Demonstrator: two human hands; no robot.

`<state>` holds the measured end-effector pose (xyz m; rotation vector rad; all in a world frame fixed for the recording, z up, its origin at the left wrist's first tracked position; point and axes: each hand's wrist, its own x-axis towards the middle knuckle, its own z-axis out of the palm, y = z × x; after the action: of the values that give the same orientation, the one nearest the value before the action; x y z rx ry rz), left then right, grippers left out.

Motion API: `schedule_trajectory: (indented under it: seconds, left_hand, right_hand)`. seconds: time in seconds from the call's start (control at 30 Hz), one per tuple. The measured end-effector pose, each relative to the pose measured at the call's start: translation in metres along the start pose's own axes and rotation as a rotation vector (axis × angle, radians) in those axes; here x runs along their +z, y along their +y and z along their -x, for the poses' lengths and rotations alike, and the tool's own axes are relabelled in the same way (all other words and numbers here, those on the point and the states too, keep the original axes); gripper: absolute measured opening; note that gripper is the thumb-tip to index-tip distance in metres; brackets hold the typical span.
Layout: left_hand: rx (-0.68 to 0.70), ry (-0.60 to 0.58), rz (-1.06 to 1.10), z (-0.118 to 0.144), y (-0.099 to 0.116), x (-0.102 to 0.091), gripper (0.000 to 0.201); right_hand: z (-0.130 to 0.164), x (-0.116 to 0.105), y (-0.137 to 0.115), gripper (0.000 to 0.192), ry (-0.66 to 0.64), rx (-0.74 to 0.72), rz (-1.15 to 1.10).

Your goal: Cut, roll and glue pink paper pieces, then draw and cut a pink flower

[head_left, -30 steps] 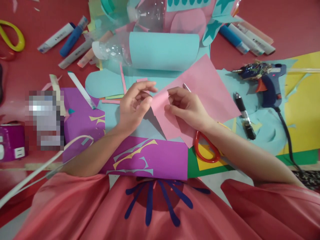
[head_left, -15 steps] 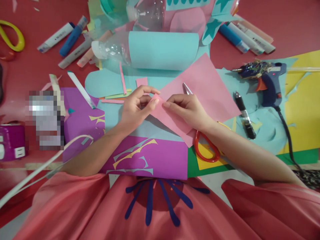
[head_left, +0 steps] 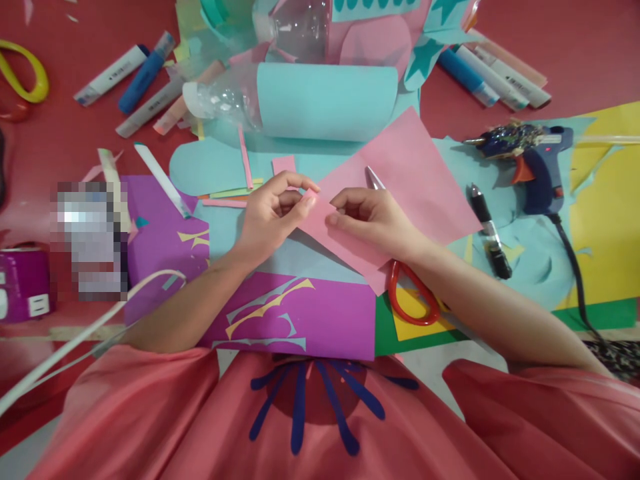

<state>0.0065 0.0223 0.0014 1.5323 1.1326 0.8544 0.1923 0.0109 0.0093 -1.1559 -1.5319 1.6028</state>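
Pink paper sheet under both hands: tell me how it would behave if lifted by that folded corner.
The pink paper sheet is probably floppy: its corner already bends between the left hand and right hand. It looks thin and light, so it would likely droop and slide easily over the light blue paper beneath. Creases would probably stay.
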Motion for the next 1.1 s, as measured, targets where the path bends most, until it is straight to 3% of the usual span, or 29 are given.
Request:
schedule_trajectory:
  seconds: [0.23, 0.33, 0.43, 0.6, 0.8, 1.1]
  left_hand:
    - [0.016, -0.028, -0.003, 0.001, 0.001, 0.001, 0.017]
    - [0.022, -0.020, -0.008, 0.000, -0.002, 0.000, 0.019]
    - [0.069, 0.060, 0.051, -0.002, -0.007, 0.000, 0.020]
    - [0.110, 0.085, 0.088, -0.005, -0.011, 0.000, 0.019]
    - [0.064, -0.046, 0.088, -0.002, -0.007, 0.003, 0.032]
    - [0.109, 0.047, 0.077, -0.005, -0.008, 0.002, 0.017]
  right_hand:
    - [0.000, 0.001, -0.002, 0.032, -0.004, 0.001, 0.008]
    - [0.000, 0.000, -0.001, 0.028, 0.028, -0.017, 0.020]
    - [0.001, 0.000, 0.001, 0.023, 0.048, -0.009, -0.004]
    - [0.000, 0.001, 0.002, 0.030, -0.055, -0.005, -0.037]
    - [0.000, 0.001, 0.003, 0.036, 0.002, -0.020, 0.016]
    - [0.001, 0.002, 0.003, 0.035, 0.084, -0.010, -0.071]
